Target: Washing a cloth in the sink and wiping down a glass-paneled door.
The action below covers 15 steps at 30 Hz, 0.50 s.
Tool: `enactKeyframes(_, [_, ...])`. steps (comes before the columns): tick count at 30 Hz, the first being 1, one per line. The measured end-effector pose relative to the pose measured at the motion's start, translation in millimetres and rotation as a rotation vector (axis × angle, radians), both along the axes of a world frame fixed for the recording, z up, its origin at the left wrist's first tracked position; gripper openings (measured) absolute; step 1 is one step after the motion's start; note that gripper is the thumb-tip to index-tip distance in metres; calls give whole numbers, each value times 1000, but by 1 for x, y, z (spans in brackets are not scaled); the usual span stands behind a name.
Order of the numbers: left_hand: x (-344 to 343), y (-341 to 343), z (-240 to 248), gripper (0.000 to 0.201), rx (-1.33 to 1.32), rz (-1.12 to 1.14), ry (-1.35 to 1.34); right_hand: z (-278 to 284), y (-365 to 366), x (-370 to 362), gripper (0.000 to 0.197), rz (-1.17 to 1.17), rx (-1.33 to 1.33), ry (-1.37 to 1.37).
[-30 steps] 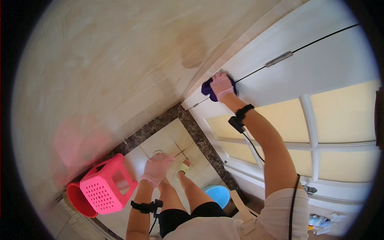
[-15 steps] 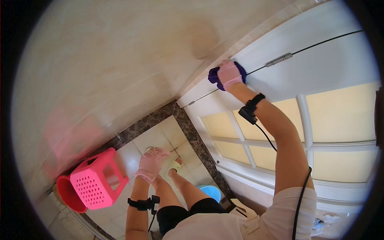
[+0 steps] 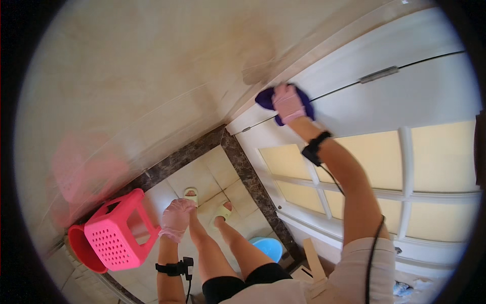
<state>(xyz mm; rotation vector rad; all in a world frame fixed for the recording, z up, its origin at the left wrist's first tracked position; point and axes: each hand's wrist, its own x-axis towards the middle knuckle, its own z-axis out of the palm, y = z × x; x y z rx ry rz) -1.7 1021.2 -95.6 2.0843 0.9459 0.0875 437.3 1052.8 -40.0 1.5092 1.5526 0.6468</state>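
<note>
The right hand (image 3: 287, 103), in a pink glove, presses flat on a crumpled purple cloth (image 3: 267, 99) against the white panelled door (image 3: 435, 86) at one o'clock. The left hand (image 3: 176, 219) hangs loosely curled, holding nothing, beside the pink perforated plastic stool (image 3: 117, 237) at seven o'clock.

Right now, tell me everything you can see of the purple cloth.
The purple cloth is a soft, crumpled rag of deep violet colour, bunched rather than spread flat. It is pressed against the white door high up, close to the top corner by the tiled wall. The right hand, in a pink glove, lies over its middle and covers most of it, so only its edges show to the left, right and below the fingers. Its full size and shape are hidden.
</note>
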Motion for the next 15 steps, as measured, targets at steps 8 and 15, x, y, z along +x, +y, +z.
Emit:
enactKeyframes(8, [0, -15, -14, 14, -61, -39, 107, -47, -24, -14, 28, -372, -377, 335])
enactKeyframes(15, [48, -10, 35, 16, -138, -269, 149, 173, -47, 4, 18, -78, 718, 193])
